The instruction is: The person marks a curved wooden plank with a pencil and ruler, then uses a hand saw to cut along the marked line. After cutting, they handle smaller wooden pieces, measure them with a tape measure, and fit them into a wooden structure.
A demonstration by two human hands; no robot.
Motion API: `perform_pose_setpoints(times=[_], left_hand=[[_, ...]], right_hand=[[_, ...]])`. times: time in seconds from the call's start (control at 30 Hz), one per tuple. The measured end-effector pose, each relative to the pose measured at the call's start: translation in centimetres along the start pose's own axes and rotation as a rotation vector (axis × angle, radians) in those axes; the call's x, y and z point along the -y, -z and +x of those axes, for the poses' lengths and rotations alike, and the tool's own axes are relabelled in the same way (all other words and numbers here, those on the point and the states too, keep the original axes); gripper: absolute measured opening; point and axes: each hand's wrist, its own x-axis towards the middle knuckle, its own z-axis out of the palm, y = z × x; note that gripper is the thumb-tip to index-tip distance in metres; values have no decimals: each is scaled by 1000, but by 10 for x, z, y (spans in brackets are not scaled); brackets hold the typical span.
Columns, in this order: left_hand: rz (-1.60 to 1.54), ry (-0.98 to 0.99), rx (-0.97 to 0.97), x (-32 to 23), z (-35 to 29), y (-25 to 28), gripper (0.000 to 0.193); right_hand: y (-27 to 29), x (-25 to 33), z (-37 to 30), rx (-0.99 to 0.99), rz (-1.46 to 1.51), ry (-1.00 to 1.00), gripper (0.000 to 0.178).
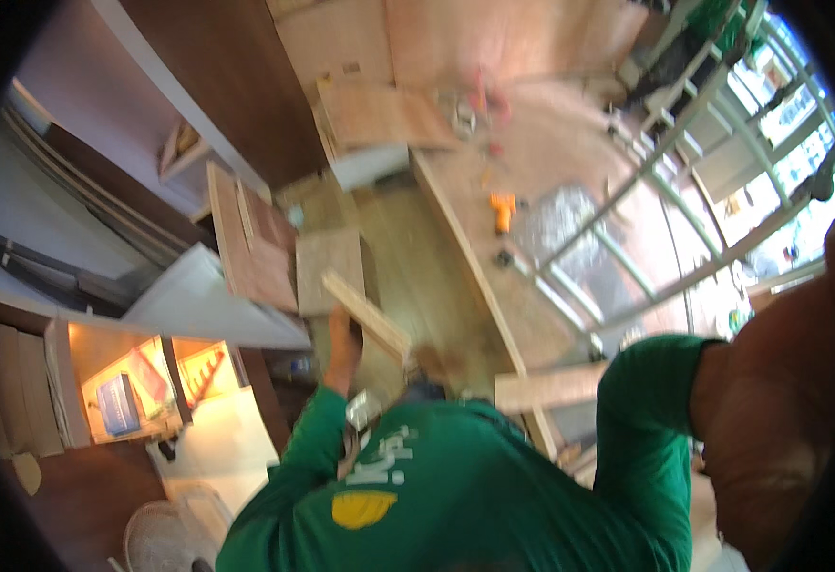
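My left hand [343,345] is closed round a short, thick strip of wood [371,319], with the fingers at its left side. The strip slants from upper left to lower right, in front of my body. Just beyond it is a square, pale wooden board [327,267], partly overlapped by the strip. My right arm is bent and raised. Its bare forearm [770,410] looms large and blurred at the right edge, close to the camera, and the hand itself lies outside the picture.
A long wooden edge [465,253] borders a wide plywood surface [541,133]. On it lie an orange power tool [503,212] and clear plastic wrap [560,224]. A metal ladder [665,238] slants across the right. Lit shelves [131,381] stand left. Another person [708,33] is far right.
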Motion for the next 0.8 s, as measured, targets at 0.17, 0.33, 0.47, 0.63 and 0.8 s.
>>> perform_pose_setpoints(times=[0.17, 0.33, 0.47, 0.63, 0.8], left_hand=[[-34, -189, -63, -21, 25, 12, 61], [-129, -107, -234, -32, 19, 9, 59], [-175, -210, -331, -56, 54, -4, 61], [-131, -146, -611, -67, 116, 3, 69], [-51, -291, -641, -93, 186, -43, 77]], right_hand=[[-30, -27, -26, -69, 52, -51, 36], [-45, -74, -16, -93, 102, -117, 34], [-61, -104, -16, -138, 165, -117, 32], [-82, -149, -6, -229, 317, -233, 31], [-90, -162, -25, -111, 484, -395, 26]])
